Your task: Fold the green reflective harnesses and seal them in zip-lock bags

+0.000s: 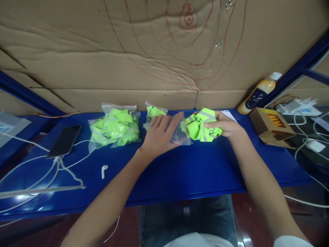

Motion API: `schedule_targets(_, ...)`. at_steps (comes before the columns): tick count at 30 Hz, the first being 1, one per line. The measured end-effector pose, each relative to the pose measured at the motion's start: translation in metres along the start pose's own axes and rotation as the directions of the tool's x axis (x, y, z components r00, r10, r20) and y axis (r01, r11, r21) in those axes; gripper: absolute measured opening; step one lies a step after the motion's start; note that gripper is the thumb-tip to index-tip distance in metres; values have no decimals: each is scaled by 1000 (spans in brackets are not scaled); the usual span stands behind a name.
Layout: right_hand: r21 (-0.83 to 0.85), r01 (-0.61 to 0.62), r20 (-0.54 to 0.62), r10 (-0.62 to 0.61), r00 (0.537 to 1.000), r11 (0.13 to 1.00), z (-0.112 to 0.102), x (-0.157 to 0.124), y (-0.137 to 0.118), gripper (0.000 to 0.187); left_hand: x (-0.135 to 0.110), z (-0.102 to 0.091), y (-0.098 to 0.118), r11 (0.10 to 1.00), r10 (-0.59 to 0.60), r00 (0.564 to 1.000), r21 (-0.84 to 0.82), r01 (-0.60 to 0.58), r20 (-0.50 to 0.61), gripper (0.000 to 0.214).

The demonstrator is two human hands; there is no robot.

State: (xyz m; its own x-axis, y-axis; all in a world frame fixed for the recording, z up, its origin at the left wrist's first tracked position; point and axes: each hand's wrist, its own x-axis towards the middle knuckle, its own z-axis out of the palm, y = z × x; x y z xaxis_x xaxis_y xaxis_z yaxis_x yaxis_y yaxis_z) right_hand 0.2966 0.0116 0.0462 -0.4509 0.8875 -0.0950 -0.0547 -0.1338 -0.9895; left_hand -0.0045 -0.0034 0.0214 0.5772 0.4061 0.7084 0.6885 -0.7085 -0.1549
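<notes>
My right hand (226, 124) is closed on a crumpled bundle of neon-yellow fabric with grey reflective stripes (203, 126). To its left, my left hand (162, 132) grips a clear plastic zip bag (182, 133), its thumb along the top and its lower fingers partly hidden. The bundle's left edge meets the bag's right end; some yellow shows at the bag, and I cannot tell how much is inside. Behind my left hand lies another clear bag with yellow fabric (154, 111). Further left are filled clear bags of the same striped fabric (115, 127).
On the blue table (185, 171) lie a black phone (64, 140) with white cables and a white earbud (104, 171). At right, a juice bottle (259, 94) leans near an open cardboard box (272, 127). A cardboard panel (77, 68) stands along the back.
</notes>
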Motion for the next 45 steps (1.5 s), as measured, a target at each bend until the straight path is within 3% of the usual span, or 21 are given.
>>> schedule_targets(7,-26,78,-105,-80,991,997,13,1,0,69,-4,10,0,993,-48,999,-111,49,12,106)
schedule_targets(12,12,18,-62,-18,998,1000,7,2,2,66,-7,8,-4,987,-7,1000,-160,3,-26,106)
schedule_targets(16,28,0,-28,1,1000,1000,4,5,6,65,-11,6,-5,966,-29,999,-259,21,-30,106)
schedule_targets(20,66,1,5,-2,1000,998,4,8,11,65,-14,8,-6,942,-53,993,-335,15,-106,110)
schedule_targets(26,73,-26,4,25,1000,997,10,12,16,63,-13,9,-1,957,51,979,-271,-104,-195,113)
schedule_targets(30,18,-28,-38,29,999,999,19,9,11,62,-13,11,-2,978,119,977,-149,-146,-179,109)
schedule_targets(36,-109,169,-103,-181,978,980,31,4,-2,60,-8,10,-5,997,35,999,-73,-37,-28,107)
schedule_targets(38,-273,261,-133,-305,943,926,37,3,-4,60,-5,8,-1,998,-48,999,-44,48,11,112)
schedule_targets(41,-517,367,-152,-505,850,773,48,3,-3,58,-2,8,2,987,-159,984,-23,161,77,117)
schedule_targets(43,-584,403,-137,-575,807,705,55,4,-1,55,-3,10,0,983,-179,980,-16,181,86,115)
schedule_targets(45,-593,428,-115,-598,793,682,60,4,1,53,-4,10,-4,984,-175,983,-9,176,64,107)
